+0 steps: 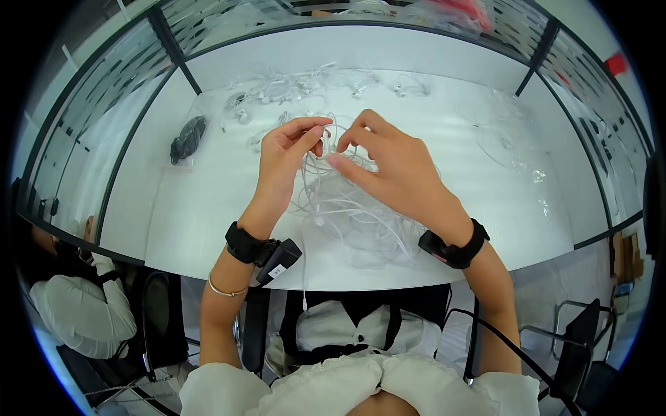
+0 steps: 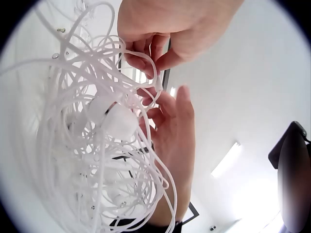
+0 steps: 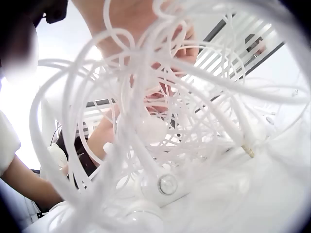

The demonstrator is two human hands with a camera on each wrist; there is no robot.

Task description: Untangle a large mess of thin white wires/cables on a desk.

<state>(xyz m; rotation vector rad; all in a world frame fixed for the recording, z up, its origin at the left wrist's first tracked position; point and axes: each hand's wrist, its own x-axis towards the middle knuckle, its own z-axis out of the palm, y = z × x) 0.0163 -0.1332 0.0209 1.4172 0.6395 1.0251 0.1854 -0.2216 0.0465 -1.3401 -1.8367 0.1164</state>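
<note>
A tangled bunch of white earphone cables [image 1: 333, 197] hangs below and between the two hands, over the table. My left hand [image 1: 281, 159] pinches a strand between thumb and forefinger at the top of the bunch. Close beside it, my right hand [image 1: 402, 170] has bent fingers around strands, its thumb tip low against the cables. The left wrist view shows loops of cable with a white earbud [image 2: 121, 121] in front of the hands. Another earbud [image 3: 167, 184] and a gold-tipped plug [image 3: 248, 151] show in the right wrist view. One strand dangles past the table's front edge.
More bagged white earphones [image 1: 277, 87] lie along the back of the white table [image 1: 208, 229]. A bag with a black cable [image 1: 189, 139] is at the left, and clear plastic bags [image 1: 503, 132] at the right. Low partitions surround the table. Another person [image 1: 83, 312] sits at the left.
</note>
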